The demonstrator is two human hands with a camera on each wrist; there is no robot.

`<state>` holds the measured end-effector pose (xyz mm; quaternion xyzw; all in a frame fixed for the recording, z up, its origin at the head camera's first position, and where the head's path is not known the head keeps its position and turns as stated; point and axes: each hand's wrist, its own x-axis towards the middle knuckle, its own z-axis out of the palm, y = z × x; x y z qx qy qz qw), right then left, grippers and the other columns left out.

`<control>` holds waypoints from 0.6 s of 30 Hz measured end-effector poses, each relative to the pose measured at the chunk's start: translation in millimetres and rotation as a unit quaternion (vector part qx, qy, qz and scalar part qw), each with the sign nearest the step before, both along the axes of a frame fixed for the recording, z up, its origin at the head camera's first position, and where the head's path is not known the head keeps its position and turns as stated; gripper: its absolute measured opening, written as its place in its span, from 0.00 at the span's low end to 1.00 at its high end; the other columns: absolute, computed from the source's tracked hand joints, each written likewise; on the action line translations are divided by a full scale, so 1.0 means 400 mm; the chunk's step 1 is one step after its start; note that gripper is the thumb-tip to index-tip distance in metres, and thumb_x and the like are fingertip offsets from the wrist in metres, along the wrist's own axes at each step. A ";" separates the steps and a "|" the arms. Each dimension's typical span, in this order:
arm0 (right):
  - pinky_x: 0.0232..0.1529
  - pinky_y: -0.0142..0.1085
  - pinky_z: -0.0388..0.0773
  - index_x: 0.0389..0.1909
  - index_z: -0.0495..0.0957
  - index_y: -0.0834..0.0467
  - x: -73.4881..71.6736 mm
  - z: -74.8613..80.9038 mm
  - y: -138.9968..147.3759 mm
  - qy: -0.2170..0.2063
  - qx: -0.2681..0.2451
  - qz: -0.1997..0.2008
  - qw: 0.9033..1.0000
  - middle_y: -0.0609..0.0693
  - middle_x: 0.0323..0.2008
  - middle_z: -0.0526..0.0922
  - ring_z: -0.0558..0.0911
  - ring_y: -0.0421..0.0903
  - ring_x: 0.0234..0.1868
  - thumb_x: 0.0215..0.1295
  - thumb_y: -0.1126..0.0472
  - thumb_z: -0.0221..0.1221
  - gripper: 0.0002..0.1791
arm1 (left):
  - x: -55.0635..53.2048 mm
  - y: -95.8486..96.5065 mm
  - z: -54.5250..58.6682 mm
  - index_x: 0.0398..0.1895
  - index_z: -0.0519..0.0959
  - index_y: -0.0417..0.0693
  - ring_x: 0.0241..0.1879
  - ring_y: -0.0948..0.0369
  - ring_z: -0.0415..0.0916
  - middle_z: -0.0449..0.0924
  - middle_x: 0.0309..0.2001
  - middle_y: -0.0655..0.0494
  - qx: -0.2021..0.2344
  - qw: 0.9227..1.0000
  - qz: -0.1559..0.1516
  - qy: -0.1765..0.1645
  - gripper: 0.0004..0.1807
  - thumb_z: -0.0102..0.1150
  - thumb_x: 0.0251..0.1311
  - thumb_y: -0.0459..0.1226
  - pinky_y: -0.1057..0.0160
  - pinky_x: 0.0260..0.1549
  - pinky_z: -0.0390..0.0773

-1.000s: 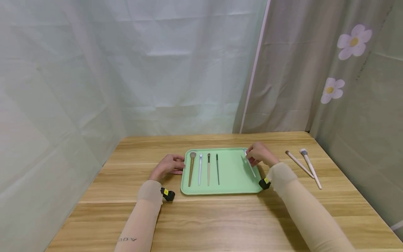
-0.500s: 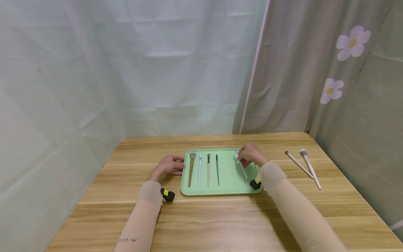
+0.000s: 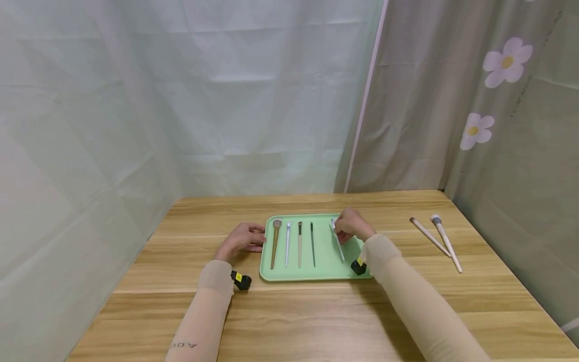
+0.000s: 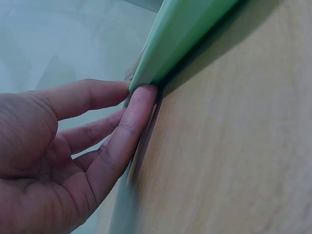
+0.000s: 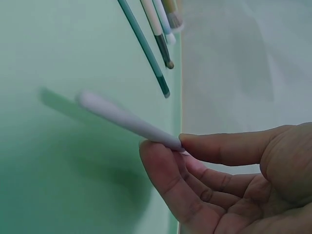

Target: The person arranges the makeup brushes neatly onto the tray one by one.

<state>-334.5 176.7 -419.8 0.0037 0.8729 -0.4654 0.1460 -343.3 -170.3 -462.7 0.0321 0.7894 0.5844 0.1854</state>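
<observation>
My right hand [image 3: 353,225] pinches a pale lavender makeup brush [image 5: 131,123] between thumb and fingers. In the right wrist view the brush hangs tilted above the green tray [image 3: 326,269], casting a shadow on it; its bristle end is hidden by the hand. At the tray's left edge, my left hand [image 4: 73,146] grips the rim between thumb and finger. Lined up across the tray's left half lie a wide gold-brown brush [image 3: 274,249], a lavender brush [image 3: 287,246], a pink-handled brush [image 3: 299,247] and a thin dark green brush [image 3: 312,246].
On the wooden table [image 3: 289,322], to the right of the tray, lie a pale brush with a brown tip [image 3: 429,236] and a white-tipped brush [image 3: 447,244], their handles close together. Curtains [image 3: 271,100] hang behind and beside the table.
My right hand has carried the lavender brush leftward over the tray, nearer the row of brushes, and the brush now stands closer to parallel with them. The left hand stays at the rim.
</observation>
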 end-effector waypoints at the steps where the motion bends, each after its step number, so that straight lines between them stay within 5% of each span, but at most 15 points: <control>1: 0.30 0.40 0.88 0.41 0.81 0.75 0.000 -0.001 -0.004 0.000 0.003 -0.001 1.000 0.63 0.26 0.84 0.86 0.49 0.22 0.67 0.75 0.60 0.06 | 0.001 0.001 0.001 0.68 0.69 0.26 0.39 0.56 0.85 0.80 0.54 0.34 0.000 1.000 0.001 0.000 0.27 0.61 0.69 0.25 0.57 0.41 0.88; 18: 0.29 0.40 0.88 0.39 0.81 0.75 -0.005 -0.019 -0.053 0.000 0.018 -0.010 1.000 0.63 0.26 0.84 0.85 0.48 0.20 0.64 0.77 0.63 0.05 | 0.002 0.003 0.003 0.68 0.70 0.26 0.38 0.56 0.84 0.80 0.52 0.35 0.004 1.000 0.002 -0.002 0.26 0.61 0.68 0.24 0.57 0.40 0.88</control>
